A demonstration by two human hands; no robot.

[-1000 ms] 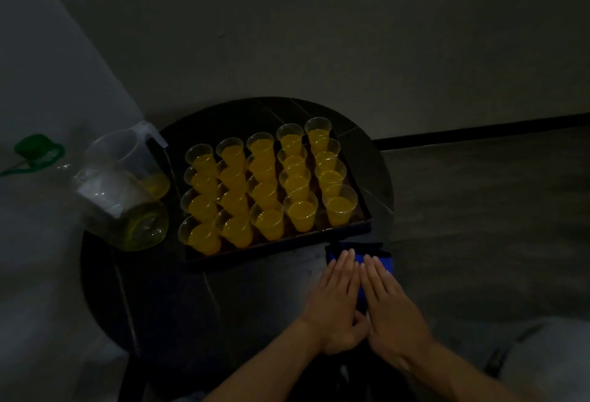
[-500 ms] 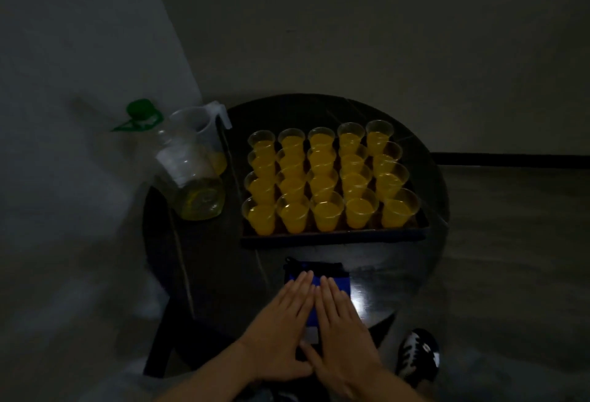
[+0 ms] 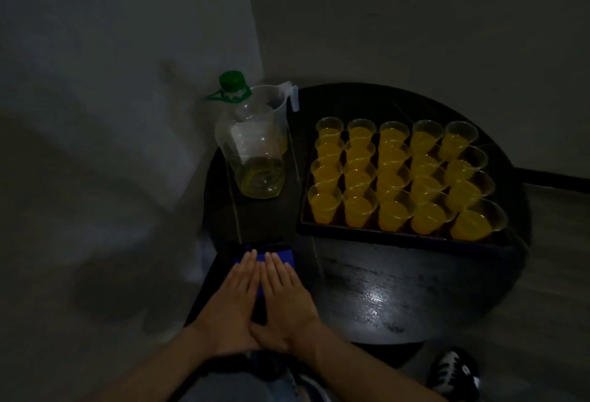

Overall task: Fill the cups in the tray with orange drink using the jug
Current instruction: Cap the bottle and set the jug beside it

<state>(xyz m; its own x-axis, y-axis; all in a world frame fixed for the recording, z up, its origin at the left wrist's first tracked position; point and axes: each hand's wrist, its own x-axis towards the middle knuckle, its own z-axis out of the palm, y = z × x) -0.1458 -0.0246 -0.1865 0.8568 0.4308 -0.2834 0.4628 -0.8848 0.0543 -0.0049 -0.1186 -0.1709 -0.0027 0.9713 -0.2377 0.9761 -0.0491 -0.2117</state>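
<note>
Twenty clear plastic cups [image 3: 392, 178] stand in four rows of five inside the black rectangular tray [image 3: 399, 237], each holding orange drink; the tray fills the right half of the frame on the round dark table [image 3: 399, 299]; half a second ago it lay at the centre of the frame, so the view has swung to the left, while the cups keep the same order and the same fill. To the left of the tray, at upper centre, the clear plastic jug with a white handle [image 3: 274, 105] stands upright with a little orange liquid low in it; the large clear plastic bottle with a green cap [image 3: 255, 152] stands just in front of it and hides much of it, a pale yellow liquid at its bottom; both stood further to the left of the frame before. At lower centre the left hand [image 3: 230, 302] and the right hand [image 3: 287, 302] lie palm down, side by side, fingers straight and together, thumbs touching, holding nothing; their fingertips rest on a flat blue object [image 3: 281, 256] at the near edge of the table, the same pose as in the earlier frame. A black and white shoe [image 3: 453, 373] shows at the lower right, lower in the frame than before.
</note>
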